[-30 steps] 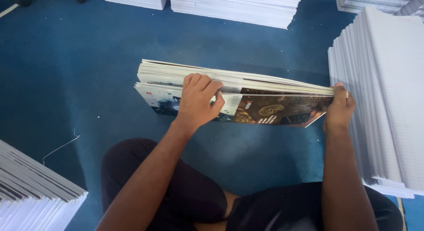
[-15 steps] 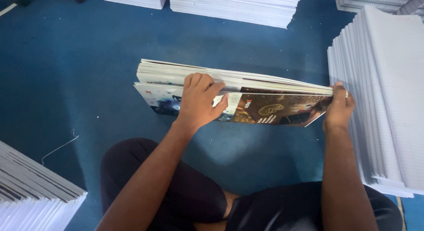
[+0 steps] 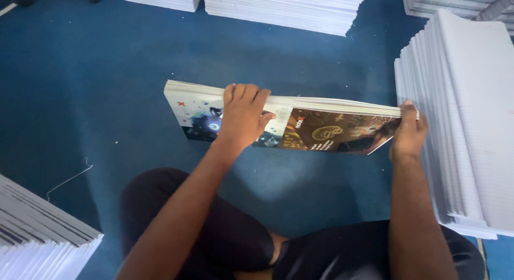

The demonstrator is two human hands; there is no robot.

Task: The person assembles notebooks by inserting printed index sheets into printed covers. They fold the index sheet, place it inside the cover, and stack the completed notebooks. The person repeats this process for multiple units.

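Hands at either end of a bundle of printed sheets (image 3: 300,119), seen from above by a seated person whose dark-clothed legs (image 3: 225,242) fill the lower frame. The bundle stands on its long edge on the blue floor (image 3: 96,87), tilted slightly, its illustrated cover facing the viewer: pale artwork at the left, dark brown artwork at the right. The left hand (image 3: 243,116) curls over the top edge near the middle-left, fingers closed down on the far side and thumb on the cover; the right hand (image 3: 408,134) clasps the right end, just beside a tall stack of white lined sheets (image 3: 466,114). Further white stacks lie along the top edge (image 3: 284,6) and at the lower left corner (image 3: 37,237). The step in hand appears to be squaring the sheets against the floor. A following move would call for both grips to stay firm and level, lest the loose sheets fan out or slip at the lower edge.
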